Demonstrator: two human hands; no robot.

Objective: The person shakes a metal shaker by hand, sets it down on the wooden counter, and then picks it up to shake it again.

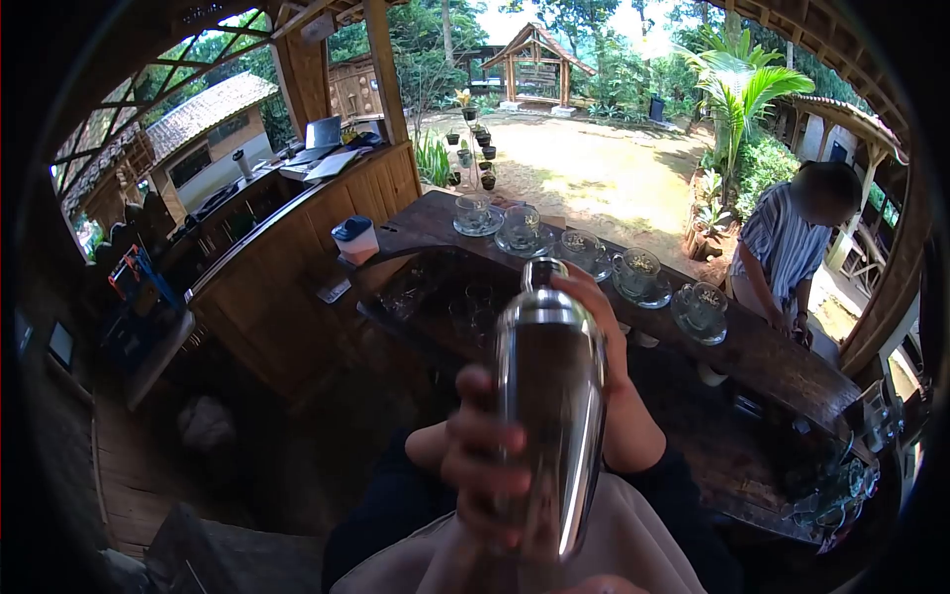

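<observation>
Fingers [482, 438] clasping shaker [550, 396], held clear of counter [767, 356] edge

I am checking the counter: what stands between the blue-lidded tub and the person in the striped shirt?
A row of five glass cups stands there, shown in the head view.

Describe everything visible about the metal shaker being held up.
The shaker is polished, mirror-like steel, with a rounded, tapered body, a shoulder and a small cap on top, all closed. It stands roughly upright close to the camera, lifted clear of the wooden bar counter behind it. The left hand wraps its lower body from the side. The right hand grips the upper part from behind, with fingertips near the cap.
</observation>
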